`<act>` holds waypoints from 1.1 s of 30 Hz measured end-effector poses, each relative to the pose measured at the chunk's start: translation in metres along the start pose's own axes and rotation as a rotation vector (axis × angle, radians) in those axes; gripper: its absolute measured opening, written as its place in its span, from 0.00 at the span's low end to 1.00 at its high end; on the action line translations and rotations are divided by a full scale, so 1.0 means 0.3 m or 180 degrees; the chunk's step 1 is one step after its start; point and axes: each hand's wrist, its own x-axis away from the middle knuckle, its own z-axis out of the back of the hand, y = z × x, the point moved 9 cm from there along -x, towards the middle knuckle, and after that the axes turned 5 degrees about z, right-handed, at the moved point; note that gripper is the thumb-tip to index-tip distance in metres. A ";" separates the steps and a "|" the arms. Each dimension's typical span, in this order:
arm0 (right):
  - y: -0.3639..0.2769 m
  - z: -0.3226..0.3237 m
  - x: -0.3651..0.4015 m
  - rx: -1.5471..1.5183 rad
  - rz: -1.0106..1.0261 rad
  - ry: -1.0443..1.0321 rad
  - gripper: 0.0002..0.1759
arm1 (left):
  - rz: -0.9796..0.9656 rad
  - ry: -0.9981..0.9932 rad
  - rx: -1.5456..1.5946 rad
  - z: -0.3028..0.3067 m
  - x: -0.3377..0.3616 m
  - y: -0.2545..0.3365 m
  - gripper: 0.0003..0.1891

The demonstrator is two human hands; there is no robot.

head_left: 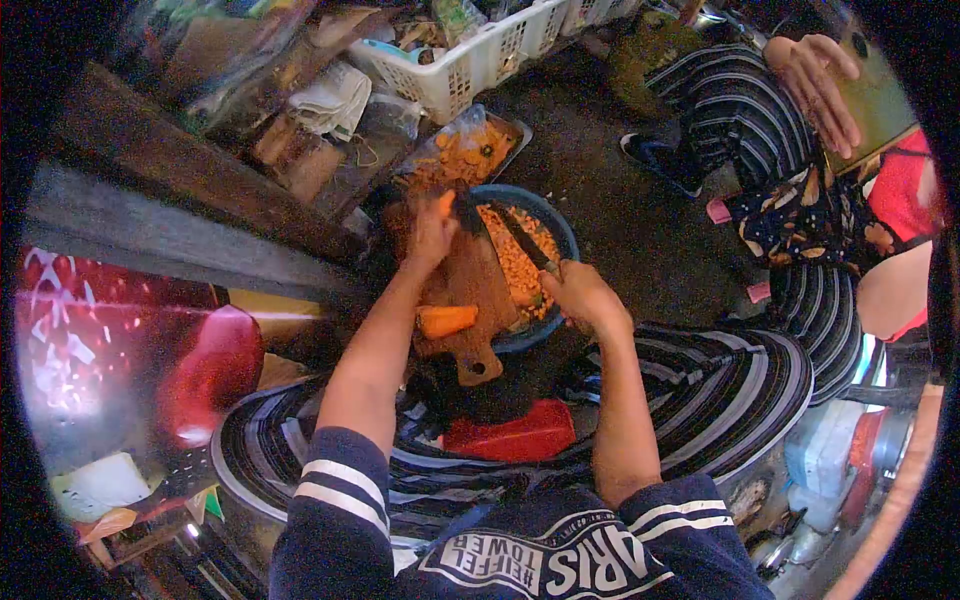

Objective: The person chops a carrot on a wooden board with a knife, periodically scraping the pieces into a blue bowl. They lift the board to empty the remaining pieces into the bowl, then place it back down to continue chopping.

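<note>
My right hand (590, 300) is closed round the handle of a knife (527, 238), whose dark blade lies over the diced orange vegetable (532, 270) in a blue basin (568, 225). A wooden cutting board (465, 285) rests across the basin's left side, its holed handle toward me. My left hand (432, 238), a little blurred, is at the board's far left part, its fingers closed on a small orange vegetable piece (446, 204). A larger orange vegetable chunk (446, 321) lies on the near left of the board.
Beyond the basin stands a metal tray (522, 140) with orange slices or peelings and a plastic bag. A white basket (450, 85) is behind it. At the right sits another person in striped trousers (740, 110), a hand (815, 85) showing. A red object (510, 432) lies near my lap.
</note>
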 end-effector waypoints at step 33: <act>-0.065 -0.110 0.068 -0.0226 0.0271 -0.0482 0.25 | -0.0534 -0.1440 -0.1077 0.103 0.524 0.285 0.15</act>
